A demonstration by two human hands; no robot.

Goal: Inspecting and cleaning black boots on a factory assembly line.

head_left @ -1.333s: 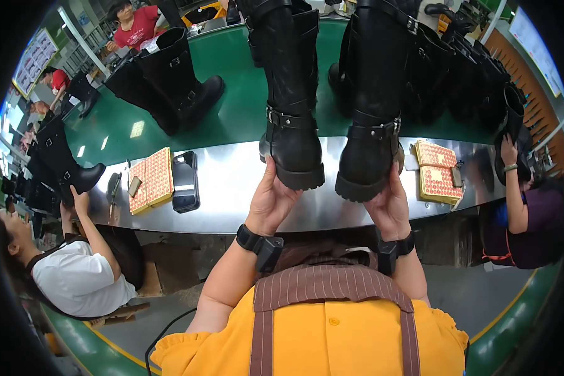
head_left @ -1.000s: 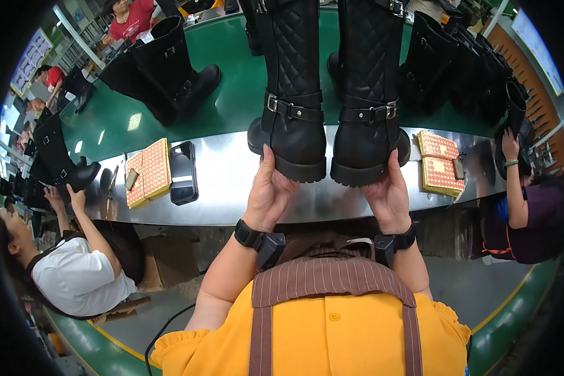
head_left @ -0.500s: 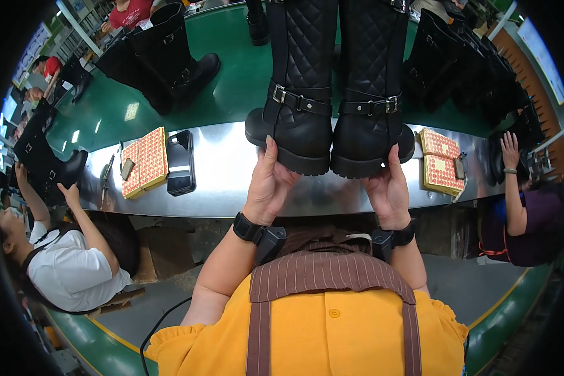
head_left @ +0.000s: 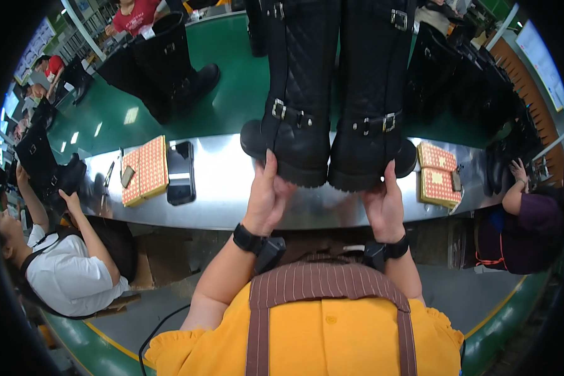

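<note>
Left boot (head_left: 297, 113) and right boot (head_left: 370, 106), a pair of tall black quilted boots with buckled ankle straps, stand upright and side by side, touching or nearly so, on the far part of the shiny metal worktop (head_left: 225, 188), their shafts rising out of the top of the view. I see my left hand (head_left: 268, 197) cupped against the near end of the left boot's sole, thumb up along the side and fingers (head_left: 286, 188) curled under the rim, gripping it. My right hand (head_left: 384, 203) does the same at the near end of the right boot, thumb raised beside the sole and fingers wrapped beneath; I cannot tell how far they reach under. Each wrist carries a black band (head_left: 252, 239). On the worktop to the left lies a dark phone (head_left: 180, 172), screen up, just beside an orange patterned box (head_left: 145, 170). To the right, close to the right boot, lies a second orange patterned box (head_left: 438, 175). Beyond the worktop runs a green conveyor belt (head_left: 232, 94), bearing another black boot (head_left: 169, 69) at far left and more dark boots (head_left: 464, 81) at far right. A seated person in a white top (head_left: 69, 276) works at near left; a person in a dark purple top (head_left: 532, 232) sits at right.
</note>
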